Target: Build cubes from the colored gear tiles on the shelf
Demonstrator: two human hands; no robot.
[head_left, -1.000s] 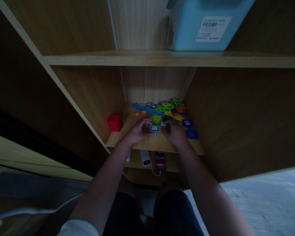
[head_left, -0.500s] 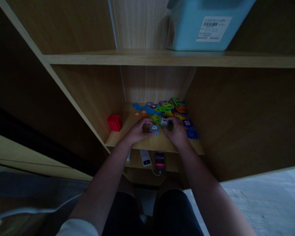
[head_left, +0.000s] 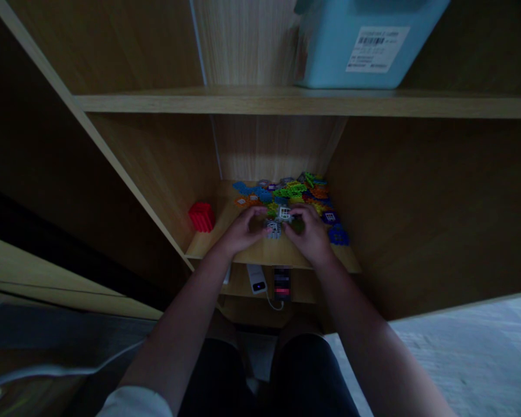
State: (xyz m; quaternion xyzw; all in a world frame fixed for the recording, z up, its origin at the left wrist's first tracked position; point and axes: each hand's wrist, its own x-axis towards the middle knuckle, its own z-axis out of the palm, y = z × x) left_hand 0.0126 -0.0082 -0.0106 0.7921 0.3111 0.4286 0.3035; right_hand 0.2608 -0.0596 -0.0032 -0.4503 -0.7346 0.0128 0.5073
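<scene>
Both my hands reach into a low wooden shelf compartment (head_left: 269,252). My left hand (head_left: 241,231) has its fingers curled round a grey interlocking plastic piece (head_left: 273,228). My right hand (head_left: 309,231) pinches a second grey piece (head_left: 283,214) just above and against the first. Behind the hands lies a pile of several coloured plastic pieces (head_left: 293,192), blue, green, orange and yellow. Two blue pieces (head_left: 335,227) sit just right of my right hand.
A red ribbed block (head_left: 202,216) stands at the compartment's left wall. A light blue bin with a label (head_left: 364,43) sits on the shelf above. Below the shelf edge lie a white device (head_left: 257,279) with a cable and a dark phone (head_left: 282,283).
My right hand lifted the second grey piece from the shelf and brought it up and left against the piece in my left hand. The view shifted slightly.
</scene>
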